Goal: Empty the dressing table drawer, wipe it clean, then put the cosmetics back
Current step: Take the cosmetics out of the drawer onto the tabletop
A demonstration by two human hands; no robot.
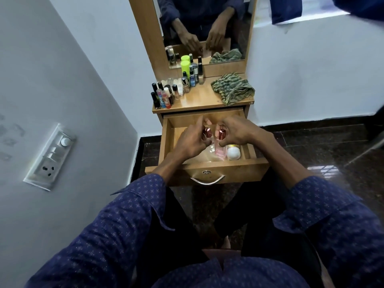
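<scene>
The wooden drawer [207,172] of the dressing table stands pulled out. Both hands are inside it. My left hand [191,140] grips a clear bottle with a rose-gold cap [207,133]. My right hand [239,132] grips a pink bottle with a rose-gold cap [220,135]. A white round jar [233,152] lies at the drawer's front right, beside the pink bottle. Several cosmetics bottles [172,90] stand on the left of the tabletop. A green striped cloth [232,89] lies crumpled on its right.
A mirror [205,28] rises behind the tabletop and reflects my hands. A wall with a switch panel [49,156] is close on the left. Dark glossy floor [311,146] lies to the right. The drawer has a metal handle [207,180] at the front.
</scene>
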